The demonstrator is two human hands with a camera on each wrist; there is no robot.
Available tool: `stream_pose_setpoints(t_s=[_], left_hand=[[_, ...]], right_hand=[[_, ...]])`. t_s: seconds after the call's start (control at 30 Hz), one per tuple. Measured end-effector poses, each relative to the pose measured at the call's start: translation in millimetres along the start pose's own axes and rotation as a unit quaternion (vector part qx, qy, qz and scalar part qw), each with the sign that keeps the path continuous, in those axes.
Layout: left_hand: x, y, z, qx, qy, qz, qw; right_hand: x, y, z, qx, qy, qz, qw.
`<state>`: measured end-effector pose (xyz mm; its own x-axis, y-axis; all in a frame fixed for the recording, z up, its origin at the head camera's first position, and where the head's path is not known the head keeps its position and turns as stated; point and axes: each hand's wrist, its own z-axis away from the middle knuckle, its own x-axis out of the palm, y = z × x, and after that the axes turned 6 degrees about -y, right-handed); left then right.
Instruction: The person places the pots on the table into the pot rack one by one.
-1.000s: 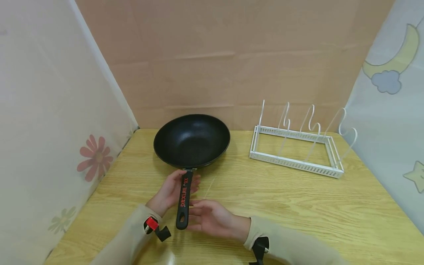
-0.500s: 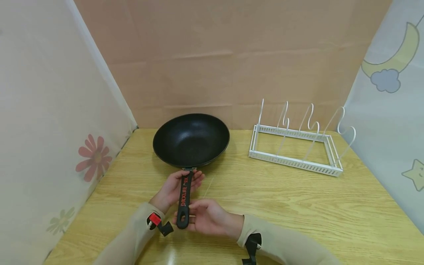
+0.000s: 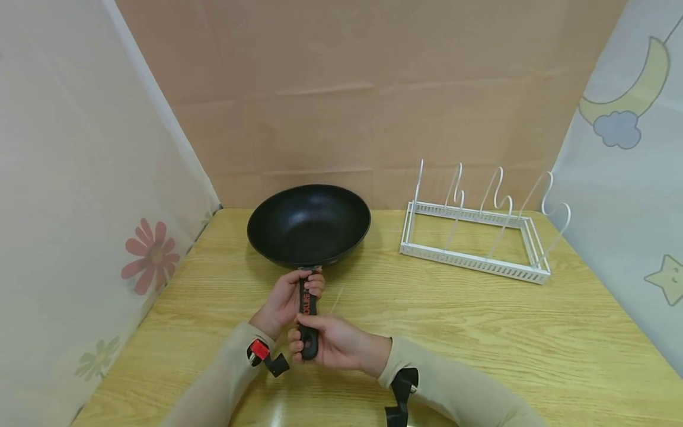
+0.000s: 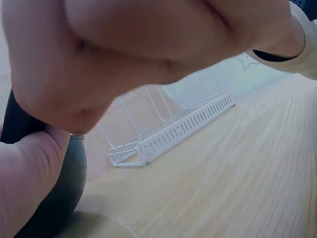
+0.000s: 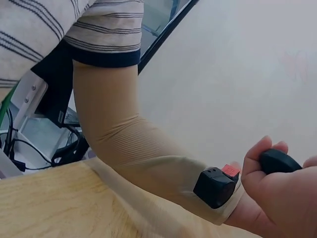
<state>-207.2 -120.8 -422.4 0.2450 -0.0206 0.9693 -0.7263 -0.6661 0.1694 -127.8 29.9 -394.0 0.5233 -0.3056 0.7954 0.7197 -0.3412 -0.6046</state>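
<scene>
A black wok sits at the back left of the table, its black handle with red lettering pointing toward me. My left hand grips the handle close to the pan, thumb on top and fingers wrapped round from beneath. Nearer the handle's end, my right hand grips it too, thumb across the top. In the right wrist view the handle's tip pokes out of the right fist. The left wrist view shows part of the wok below the hands; whether its base touches the table is unclear.
A white wire rack with several upright curved dividers stands at the back right of the wooden table. A brown backdrop rises behind it, with light printed sheets on the left and right.
Both hands have closed their fingers round the handle, where they were looser before. The handle's end has shifted slightly right and up in view. The rack has stayed put.
</scene>
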Motion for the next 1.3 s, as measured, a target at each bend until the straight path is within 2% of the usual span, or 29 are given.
stream_pose_setpoints(t_s=[0.53, 0.97, 1.17, 1.3], left_hand=[[2.1, -7.5, -7.5, 0.008, -0.028, -0.01, 0.9995], [26.5, -8.3, -20.2, 0.016, -0.1, -0.032, 0.9944], [35.2, -10.2, -26.3, 0.03, -0.106, -0.088, 0.99], [40.7, -12.8, -29.4, 0.038, -0.097, -0.133, 0.9857]], right_hand=[[-5.0, -3, 9, -0.017, -0.034, 0.03, 0.999], [7.5, -15, 20, -0.039, -0.056, 0.054, 0.996], [9.8, -20, 26, -0.047, -0.051, 0.07, 0.995], [9.6, -21, 29, -0.055, -0.038, 0.094, 0.993]])
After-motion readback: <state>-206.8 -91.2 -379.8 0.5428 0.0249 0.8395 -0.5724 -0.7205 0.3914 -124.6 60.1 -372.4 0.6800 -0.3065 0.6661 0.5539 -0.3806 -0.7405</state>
